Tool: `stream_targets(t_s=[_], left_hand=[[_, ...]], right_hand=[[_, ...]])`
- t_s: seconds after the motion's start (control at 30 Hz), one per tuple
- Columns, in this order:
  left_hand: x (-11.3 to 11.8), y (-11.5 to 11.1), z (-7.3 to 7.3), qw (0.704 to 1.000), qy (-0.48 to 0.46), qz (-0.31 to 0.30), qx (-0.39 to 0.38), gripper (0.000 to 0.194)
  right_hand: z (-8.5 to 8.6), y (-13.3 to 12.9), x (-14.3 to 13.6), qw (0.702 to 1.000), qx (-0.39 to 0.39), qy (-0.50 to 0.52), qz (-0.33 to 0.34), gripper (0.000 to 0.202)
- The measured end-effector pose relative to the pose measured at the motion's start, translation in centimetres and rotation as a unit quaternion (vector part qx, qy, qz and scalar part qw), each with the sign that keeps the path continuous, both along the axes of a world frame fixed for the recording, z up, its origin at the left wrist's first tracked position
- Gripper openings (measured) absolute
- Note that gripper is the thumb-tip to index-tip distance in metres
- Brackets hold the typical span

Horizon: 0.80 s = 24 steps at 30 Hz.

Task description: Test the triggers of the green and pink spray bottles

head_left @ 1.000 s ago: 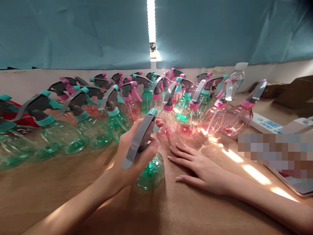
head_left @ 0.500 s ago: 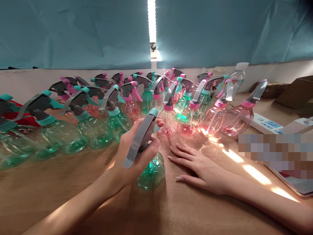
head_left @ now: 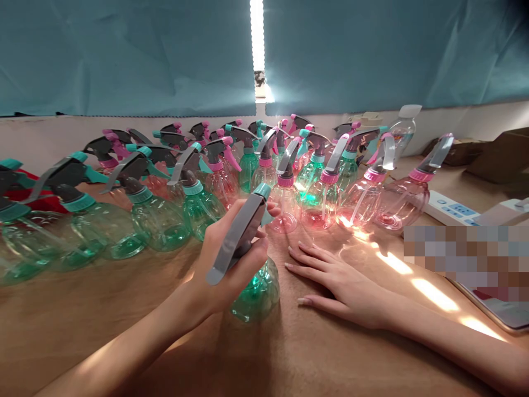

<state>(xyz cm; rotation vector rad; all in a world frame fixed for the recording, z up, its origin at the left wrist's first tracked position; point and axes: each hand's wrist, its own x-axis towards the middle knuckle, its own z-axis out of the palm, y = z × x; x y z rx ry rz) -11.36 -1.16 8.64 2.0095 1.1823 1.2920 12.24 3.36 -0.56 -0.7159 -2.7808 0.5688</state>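
Note:
My left hand (head_left: pixel 229 251) is wrapped round the neck of a green spray bottle (head_left: pixel 258 295), whose grey spray head with a teal nozzle (head_left: pixel 261 191) rises above my fingers. The bottle stands on the brown table (head_left: pixel 314 353); its collar is hidden behind my hand. Palm down, my right hand (head_left: pixel 334 278) lies flat on the tabletop to the right of it, fingers spread, holding nothing. Just beyond my fingers stands a pink spray bottle (head_left: pixel 284 207). Left of my left hand is another green spray bottle (head_left: pixel 201 207).
Several more green spray bottles (head_left: pixel 159 226) line the left, with pink ones (head_left: pixel 403 201) toward the right. Behind the right row stands a white-capped bottle (head_left: pixel 403 129). A white power strip (head_left: pixel 452 208) and a phone (head_left: pixel 508 314), partly under a blurred patch, lie at right.
Hardly anything differs. The top of the spray head in my left hand has shifted very slightly to the right. My right hand stays in place.

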Motion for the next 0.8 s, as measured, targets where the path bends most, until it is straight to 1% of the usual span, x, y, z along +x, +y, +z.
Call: stream_targets(t_s=[0.17, 0.23, 0.37, 0.5, 0.7, 0.8], left_hand=[[-0.23, -0.02, 0.42, 1.000, 0.011, 0.000, 0.012, 0.006], [-0.24, -0.06, 0.57, 1.000, 0.014, -0.001, 0.010, 0.007], [-0.26, -0.10, 0.71, 1.000, 0.018, -0.001, 0.009, 0.014], [-0.44, -0.10, 0.54, 1.000, 0.019, 0.002, 0.002, 0.007], [-0.51, -0.11, 0.46, 1.000, 0.004, -0.013, -0.012, 0.010], [-0.49, -0.03, 0.46, 1.000, 0.002, -0.017, -0.010, 0.008]], right_hand=[[-0.08, 0.01, 0.04, 1.000, -0.005, 0.006, -0.001, 0.062], [-0.16, 0.05, 0.07, 1.000, -0.006, 0.005, -0.001, 0.063], [-0.28, 0.07, 0.12, 1.000, -0.006, 0.007, -0.001, 0.063], [-0.27, 0.03, 0.09, 1.000, -0.005, 0.004, -0.003, 0.063], [-0.17, 0.08, -0.06, 1.000, -0.007, 0.006, 0.000, 0.063], [-0.15, 0.10, -0.01, 1.000, -0.005, 0.008, 0.002, 0.063]])
